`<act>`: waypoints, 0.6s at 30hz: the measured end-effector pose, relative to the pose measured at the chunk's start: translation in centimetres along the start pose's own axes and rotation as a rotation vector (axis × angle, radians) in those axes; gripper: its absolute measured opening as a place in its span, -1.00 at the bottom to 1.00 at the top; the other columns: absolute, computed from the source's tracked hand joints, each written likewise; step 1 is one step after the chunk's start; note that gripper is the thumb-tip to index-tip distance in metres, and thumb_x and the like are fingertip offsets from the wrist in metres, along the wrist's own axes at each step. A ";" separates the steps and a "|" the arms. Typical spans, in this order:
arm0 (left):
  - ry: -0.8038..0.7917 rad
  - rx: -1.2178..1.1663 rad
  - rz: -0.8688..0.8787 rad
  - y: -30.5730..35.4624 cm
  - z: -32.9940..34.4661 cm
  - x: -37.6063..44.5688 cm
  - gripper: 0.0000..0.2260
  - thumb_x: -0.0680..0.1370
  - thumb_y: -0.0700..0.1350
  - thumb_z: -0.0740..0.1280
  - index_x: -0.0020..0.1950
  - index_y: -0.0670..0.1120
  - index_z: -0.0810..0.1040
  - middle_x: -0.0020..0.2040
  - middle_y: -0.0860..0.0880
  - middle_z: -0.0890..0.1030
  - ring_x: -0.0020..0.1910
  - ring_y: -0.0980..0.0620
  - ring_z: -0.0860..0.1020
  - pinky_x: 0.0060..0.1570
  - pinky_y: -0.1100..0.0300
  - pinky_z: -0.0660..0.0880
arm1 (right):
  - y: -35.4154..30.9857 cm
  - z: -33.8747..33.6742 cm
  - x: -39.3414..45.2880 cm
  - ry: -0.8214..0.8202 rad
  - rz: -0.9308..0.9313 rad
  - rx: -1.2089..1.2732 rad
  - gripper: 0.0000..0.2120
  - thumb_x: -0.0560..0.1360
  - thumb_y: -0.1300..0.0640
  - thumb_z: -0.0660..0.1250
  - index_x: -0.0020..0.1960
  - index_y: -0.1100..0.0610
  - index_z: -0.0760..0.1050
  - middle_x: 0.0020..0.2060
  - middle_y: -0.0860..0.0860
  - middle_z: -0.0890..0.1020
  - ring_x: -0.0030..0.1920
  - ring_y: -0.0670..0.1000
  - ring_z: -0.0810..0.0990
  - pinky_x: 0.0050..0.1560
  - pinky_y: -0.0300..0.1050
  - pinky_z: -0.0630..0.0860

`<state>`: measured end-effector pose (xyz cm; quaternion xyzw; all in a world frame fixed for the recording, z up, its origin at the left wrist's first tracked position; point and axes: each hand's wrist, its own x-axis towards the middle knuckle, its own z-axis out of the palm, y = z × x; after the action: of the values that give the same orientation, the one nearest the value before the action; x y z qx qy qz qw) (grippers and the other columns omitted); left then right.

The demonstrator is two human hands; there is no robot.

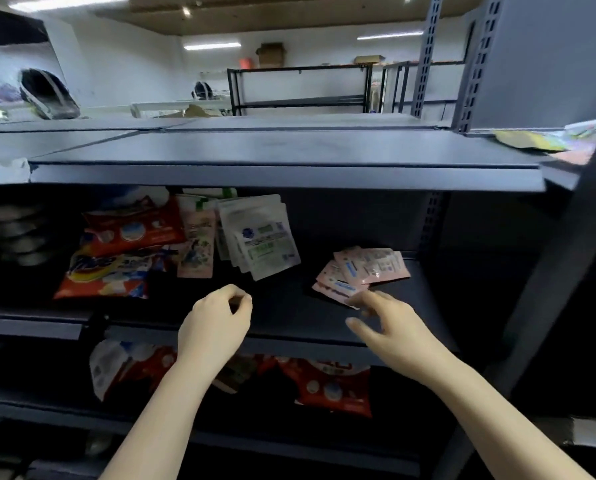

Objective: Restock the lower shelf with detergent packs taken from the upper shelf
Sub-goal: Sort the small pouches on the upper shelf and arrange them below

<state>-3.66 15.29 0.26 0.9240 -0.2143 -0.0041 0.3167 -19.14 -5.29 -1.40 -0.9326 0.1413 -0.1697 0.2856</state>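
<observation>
Dark metal shelf (282, 306) in a white-walled storeroom; left hand (217, 320) fingers curled empty, right hand (390, 327) fingers spread.

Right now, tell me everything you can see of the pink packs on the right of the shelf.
The pink packs are a small fanned heap of flat, glossy sachets, pale pink with blue and white label patches; the print is too blurred to read. They lie overlapping, tilted at different angles, on the dark shelf board, right of the white pouches. The right hand reaches in with fingers spread, fingertips at the nearest pack's front edge; whether it grips is unclear.
</observation>
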 end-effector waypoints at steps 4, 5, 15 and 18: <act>-0.136 0.067 0.009 -4.2 -1.3 4.6 -0.83 0.61 0.09 0.17 0.01 0.10 0.52 -0.22 0.08 0.58 -0.27 0.06 0.56 -0.40 0.20 0.40 | -2.2 4.1 3.1 -0.048 0.086 -0.034 -0.68 0.55 -0.07 0.25 0.28 -0.08 0.43 0.19 -0.16 0.51 0.14 -0.14 0.49 0.13 -0.14 0.48; -0.160 0.072 0.007 -5.1 -1.4 5.7 -0.83 0.60 0.08 0.18 -0.02 0.07 0.52 -0.22 0.05 0.59 -0.27 0.04 0.56 -0.40 0.20 0.39 | -2.7 5.0 4.0 -0.066 0.107 -0.040 -0.67 0.55 -0.07 0.25 0.30 -0.08 0.43 0.20 -0.15 0.52 0.16 -0.13 0.50 0.13 -0.13 0.49; -0.204 -0.074 0.036 -9.1 2.0 18.1 -0.69 0.64 -0.10 0.16 0.25 -0.25 0.51 0.23 -0.23 0.54 0.23 -0.18 0.48 0.13 0.14 0.36 | -4.8 11.5 13.3 -0.188 0.335 -0.062 -0.60 0.54 -0.09 0.25 0.36 -0.08 0.38 0.29 -0.01 0.48 0.19 0.04 0.50 0.11 -0.14 0.48; -0.226 -0.195 0.035 -9.1 3.3 21.3 -0.68 0.64 -0.05 0.16 0.25 -0.22 0.53 0.21 -0.23 0.56 0.18 -0.20 0.51 0.12 0.09 0.40 | -4.7 12.4 14.8 -0.170 0.316 -0.079 -0.68 0.54 -0.05 0.26 0.28 -0.06 0.44 0.22 0.00 0.52 0.16 0.06 0.52 0.14 -0.04 0.50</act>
<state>18.83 11.31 -4.97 0.8786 -0.2631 -0.1235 0.3788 -0.10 -0.83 -4.87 -0.9202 0.2679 -0.0375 0.2829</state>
